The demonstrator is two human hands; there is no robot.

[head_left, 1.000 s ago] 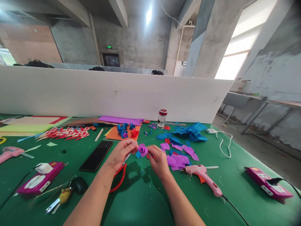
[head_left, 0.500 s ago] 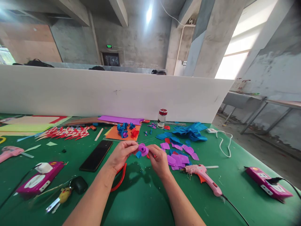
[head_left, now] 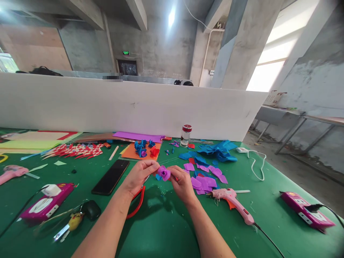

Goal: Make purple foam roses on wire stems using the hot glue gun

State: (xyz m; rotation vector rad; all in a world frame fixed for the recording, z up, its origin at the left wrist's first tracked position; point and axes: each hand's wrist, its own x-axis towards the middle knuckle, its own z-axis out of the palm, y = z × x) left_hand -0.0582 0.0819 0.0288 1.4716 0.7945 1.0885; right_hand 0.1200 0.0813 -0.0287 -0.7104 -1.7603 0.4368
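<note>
Between my two hands, above the green table, is a small purple paper flower with curled petals. My left hand pinches its left edge between thumb and forefinger. From the other side my right hand pinches its right edge, fingers curled in. Under my left wrist lie red-handled scissors, partly hidden. Purple paper petals lie just right of my right hand, mixed with blue pieces. Beyond my hands, blue paper flowers and a red one rest on orange paper.
A pink glue gun lies on the right, its cord running to the front. A phone, keys with a yellow charm and a purple power strip lie left. A red-capped jar stands before the white partition.
The purple flower has turned slightly between my fingers, so its centre faces me a little differently. Both hands keep nearly the same place and grip.
</note>
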